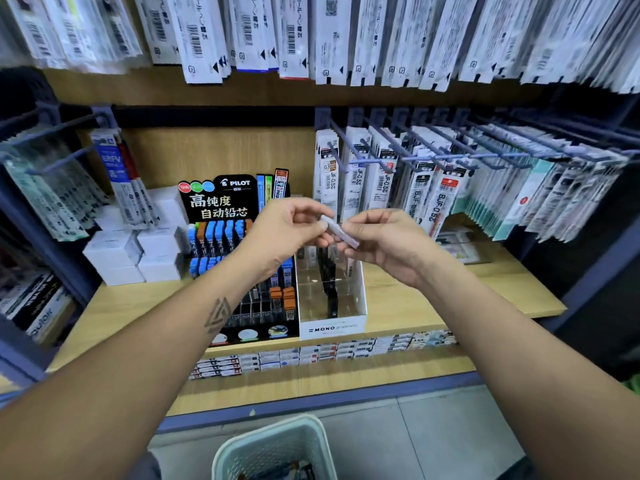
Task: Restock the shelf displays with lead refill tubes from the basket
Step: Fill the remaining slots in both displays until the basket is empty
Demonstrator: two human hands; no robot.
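Note:
A pale, slim lead refill tube [338,231] is held up in front of the shelf. My left hand [290,226] pinches its upper left end and my right hand [382,241] pinches its lower right end. Below the hands stand two displays: a black Pilot lead display [242,306] with blue and orange tubes, and a white Mono display box [332,327] with a few dark tubes. A pale green basket [277,448] sits on the floor at the bottom of the view, its contents mostly cut off.
White boxes [138,251] are stacked left of the Pilot display. Packaged refills hang on pegs [450,174] to the right and above. The wooden shelf [450,299] carries the displays, and small packs line a lower shelf [311,355].

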